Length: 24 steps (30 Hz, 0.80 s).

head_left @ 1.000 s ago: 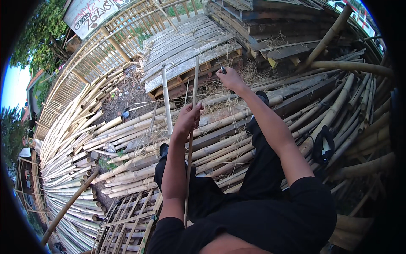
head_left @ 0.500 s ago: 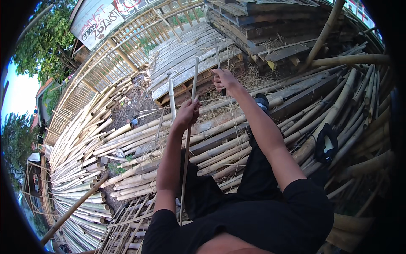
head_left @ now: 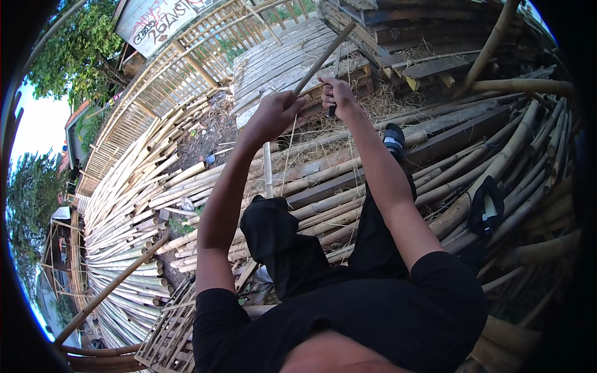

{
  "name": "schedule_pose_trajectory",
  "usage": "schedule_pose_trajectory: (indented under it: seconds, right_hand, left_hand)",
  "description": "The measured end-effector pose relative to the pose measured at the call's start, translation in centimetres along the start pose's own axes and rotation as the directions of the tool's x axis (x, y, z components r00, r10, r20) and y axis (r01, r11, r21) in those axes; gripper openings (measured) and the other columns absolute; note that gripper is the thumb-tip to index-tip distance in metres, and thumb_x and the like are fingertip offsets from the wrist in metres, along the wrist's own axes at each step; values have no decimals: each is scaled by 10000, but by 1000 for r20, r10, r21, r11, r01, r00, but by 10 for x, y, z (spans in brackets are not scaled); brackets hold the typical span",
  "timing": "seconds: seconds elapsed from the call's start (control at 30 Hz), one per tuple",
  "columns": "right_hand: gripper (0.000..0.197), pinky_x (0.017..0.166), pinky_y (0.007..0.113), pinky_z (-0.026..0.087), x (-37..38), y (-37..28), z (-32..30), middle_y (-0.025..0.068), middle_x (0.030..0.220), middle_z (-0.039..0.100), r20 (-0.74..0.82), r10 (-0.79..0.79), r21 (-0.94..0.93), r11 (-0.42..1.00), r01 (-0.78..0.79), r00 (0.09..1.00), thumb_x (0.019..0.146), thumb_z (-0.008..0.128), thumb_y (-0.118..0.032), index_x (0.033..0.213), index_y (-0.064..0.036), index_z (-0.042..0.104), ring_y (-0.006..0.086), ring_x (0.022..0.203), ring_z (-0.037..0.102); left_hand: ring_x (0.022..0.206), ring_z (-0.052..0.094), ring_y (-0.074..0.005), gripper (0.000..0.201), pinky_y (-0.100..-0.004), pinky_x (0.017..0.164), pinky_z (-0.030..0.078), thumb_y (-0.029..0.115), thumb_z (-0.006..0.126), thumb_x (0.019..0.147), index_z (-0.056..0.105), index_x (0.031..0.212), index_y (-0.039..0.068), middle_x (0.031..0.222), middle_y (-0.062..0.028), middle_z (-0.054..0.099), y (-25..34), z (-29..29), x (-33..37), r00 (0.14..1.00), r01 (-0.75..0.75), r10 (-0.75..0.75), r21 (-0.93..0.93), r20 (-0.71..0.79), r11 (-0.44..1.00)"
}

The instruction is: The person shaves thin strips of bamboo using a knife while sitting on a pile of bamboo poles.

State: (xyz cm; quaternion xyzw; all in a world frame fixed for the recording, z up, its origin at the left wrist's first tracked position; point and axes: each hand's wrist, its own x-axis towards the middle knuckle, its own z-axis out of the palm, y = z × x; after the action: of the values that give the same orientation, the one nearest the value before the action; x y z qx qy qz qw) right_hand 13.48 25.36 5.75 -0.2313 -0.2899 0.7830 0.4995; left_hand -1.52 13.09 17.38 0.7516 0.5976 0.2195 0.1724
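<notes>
My left hand (head_left: 272, 117) is closed around a long split bamboo strip (head_left: 324, 57), which slants away up and to the right. Close beside it, my right hand (head_left: 339, 98) grips a knife (head_left: 331, 112) by its dark handle. The thin blade points away from me and passes near the strip; I cannot tell whether they touch. Another pale bamboo strip (head_left: 268, 171) stands upright below my left hand, near my knee. The lower end of the held strip is hidden by my left hand and forearm.
Bamboo poles (head_left: 336, 214) lie under and around my legs, with more stacked at the left (head_left: 127, 267). Ahead are a slatted wooden platform (head_left: 283, 56) and stacked dark timber (head_left: 429, 40). A bamboo fence (head_left: 134, 118) runs along the far left. A slanting pole (head_left: 112, 289) crosses the lower left.
My left hand has risen, and the strip has swung from near upright to a slant up and to the right. The knife hand has shifted slightly right, staying close to it.
</notes>
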Motion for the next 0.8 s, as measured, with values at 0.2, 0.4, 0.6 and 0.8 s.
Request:
schedule_pose_trajectory:
  seconds: [0.2,0.4,0.6,0.8]
  right_hand:
    - [311,360,239,195,-9,0,7,-80,513,262,27,112,-80,991,-110,993,887,590,-338,812,-50,501,45,373,246]
    - [504,357,214,192,-39,9,25,-56,534,386,155,378,-611,763,-212,913,854,594,-519,849,-16,615,28,388,293]
    - [515,368,203,222,-68,9,40,60,708,630,173,401,-746,650,-147,900,830,618,-534,994,-47,657,24,405,304]
    - [468,370,205,220,-72,5,29,66,695,653,233,388,-718,687,-112,892,766,746,-411,899,30,662,18,422,304]
  left_hand:
    - [522,541,-231,167,-383,490,424,233,609,860,634,856,68,555,-108,530,-20,5,-31,961,-275,263,356,83,893]
    - [713,625,-290,108,-424,623,488,159,616,799,570,795,61,738,-97,572,-70,25,-37,916,-398,341,581,210,710]
    - [915,590,-223,102,-413,926,373,132,562,830,576,907,67,877,-85,559,-98,27,-19,881,-421,424,753,208,505]
    - [980,555,-206,134,-400,994,337,178,532,849,630,909,110,896,-57,565,-103,33,2,838,-438,491,830,239,344]
